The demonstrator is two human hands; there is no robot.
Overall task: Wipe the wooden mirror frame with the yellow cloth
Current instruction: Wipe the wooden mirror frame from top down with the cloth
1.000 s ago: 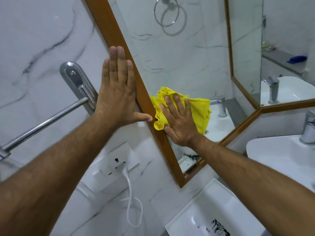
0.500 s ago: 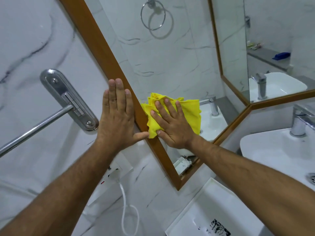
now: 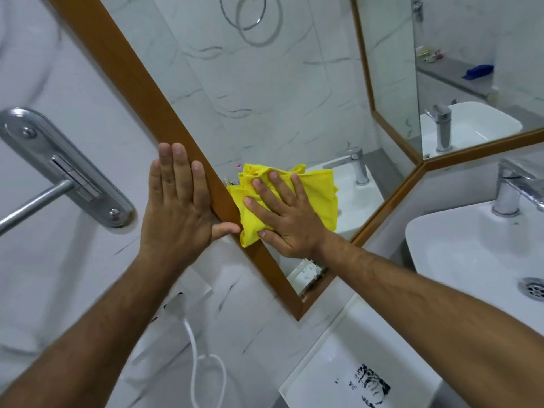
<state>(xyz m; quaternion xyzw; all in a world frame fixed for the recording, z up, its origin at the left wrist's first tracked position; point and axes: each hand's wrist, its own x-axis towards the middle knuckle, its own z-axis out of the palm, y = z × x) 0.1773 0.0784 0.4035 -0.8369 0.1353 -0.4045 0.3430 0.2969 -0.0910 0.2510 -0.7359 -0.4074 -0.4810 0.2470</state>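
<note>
On wooden frame point(image 3: 164, 119) | right hand point(image 3: 282, 219) flat, pressing yellow cloth point(image 3: 318, 195) | left hand point(image 3: 179, 207) flat, empty

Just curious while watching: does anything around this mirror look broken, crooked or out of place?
Nothing looks damaged. The wooden mirror frame appears slanted only because the camera is tilted. The right hand presses the yellow cloth mostly on the glass; the left hand lies flat beside it.

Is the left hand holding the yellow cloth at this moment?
No, the left hand lies flat and empty on the wall beside the wooden frame, while the right hand presses the yellow cloth.
</note>
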